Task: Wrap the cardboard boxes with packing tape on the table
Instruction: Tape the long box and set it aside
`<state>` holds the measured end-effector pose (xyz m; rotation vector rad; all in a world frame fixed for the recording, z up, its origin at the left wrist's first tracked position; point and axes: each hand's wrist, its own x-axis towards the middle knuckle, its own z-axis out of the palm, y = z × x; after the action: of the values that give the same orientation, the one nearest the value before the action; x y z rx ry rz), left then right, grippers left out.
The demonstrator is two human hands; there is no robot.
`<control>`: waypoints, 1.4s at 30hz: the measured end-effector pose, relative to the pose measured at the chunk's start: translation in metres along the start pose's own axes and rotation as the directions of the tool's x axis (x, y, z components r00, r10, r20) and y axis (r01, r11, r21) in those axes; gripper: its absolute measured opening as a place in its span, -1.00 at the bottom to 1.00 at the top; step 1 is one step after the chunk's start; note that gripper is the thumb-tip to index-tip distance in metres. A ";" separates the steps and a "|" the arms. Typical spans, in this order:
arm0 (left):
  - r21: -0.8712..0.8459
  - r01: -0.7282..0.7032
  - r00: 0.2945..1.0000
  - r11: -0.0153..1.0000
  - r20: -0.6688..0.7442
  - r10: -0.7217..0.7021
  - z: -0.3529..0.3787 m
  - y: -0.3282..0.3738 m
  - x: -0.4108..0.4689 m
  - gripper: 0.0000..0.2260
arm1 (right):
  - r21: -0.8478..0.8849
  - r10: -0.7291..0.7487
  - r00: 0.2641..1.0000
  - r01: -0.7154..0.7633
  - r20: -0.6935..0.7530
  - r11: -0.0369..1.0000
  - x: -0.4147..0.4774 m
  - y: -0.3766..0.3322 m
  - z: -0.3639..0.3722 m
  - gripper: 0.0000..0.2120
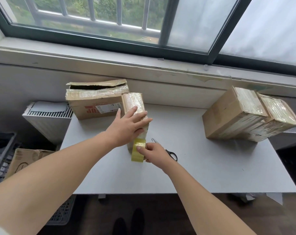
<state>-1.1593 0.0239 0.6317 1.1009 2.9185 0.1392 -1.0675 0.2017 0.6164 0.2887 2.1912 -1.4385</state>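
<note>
Head view, the only one. We look down on a grey bench (203, 170) below a window (96, 16). Near its middle stands the narrow box (133, 101), upright and glossy with tape on its upper face, just in front of the right end of a larger box (93, 107) whose top gapes open. Our left hand (127, 124) lies flat on the narrow box, fingers straight and slightly spread, pressing down to steady it. Our right hand (155, 152) holds the tape roll (138, 152) against the foot of the same box: the thumb sits on the roll's rim and the other fingers curl round its far side, pinching it. A short run of yellowish tape rises from the roll towards the left palm. Scissors (171, 154) lie on the bench just behind the right hand, blades pointing away from us. Two taped boxes (233, 116) lean together at the bench's right end, well apart from the work.

We judge the step in hand to be laying a band down the near face of the narrow box. The next move calls for drawing the roll on under tension while the left hand smooths the strip flat, then reaching for the scissors to cut; whether the strip is fully stuck under the palm we cannot tell.
</note>
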 end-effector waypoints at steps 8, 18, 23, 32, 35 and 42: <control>-0.028 -0.010 0.998 1.000 0.058 0.012 -0.012 -0.004 0.003 -0.58 | -0.042 -0.014 1.000 0.013 -0.016 0.999 -0.006 -0.005 0.007 -0.65; -0.789 0.171 0.780 0.590 -0.257 -0.570 -0.001 0.026 -0.038 -0.48 | -0.004 -0.016 0.998 0.016 0.056 1.000 -0.008 -0.001 0.006 -0.74; -0.848 0.482 0.708 0.220 0.229 -0.668 0.021 0.054 -0.081 -0.73 | 0.001 -0.043 0.996 0.043 0.077 0.999 0.000 0.001 0.007 -0.70; -0.887 0.402 0.623 -0.229 0.448 -0.642 0.020 0.078 -0.037 -0.89 | 0.100 -0.081 0.971 0.059 0.226 0.993 0.005 0.010 -0.018 -0.74; -0.870 0.420 0.611 -0.258 0.481 -0.629 0.018 0.083 -0.025 -0.86 | 0.064 -0.081 0.950 0.065 0.302 0.996 0.008 0.015 -0.034 -0.72; -0.850 0.426 0.566 -0.309 0.517 -0.642 0.018 0.090 -0.004 -0.85 | -0.080 -0.045 0.996 0.039 -0.082 0.996 0.038 0.040 -0.088 -0.79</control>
<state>-1.0963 0.0901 0.6220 -0.6575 1.9072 1.8966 -1.1084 0.2942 0.5930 0.2812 2.3277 -1.3815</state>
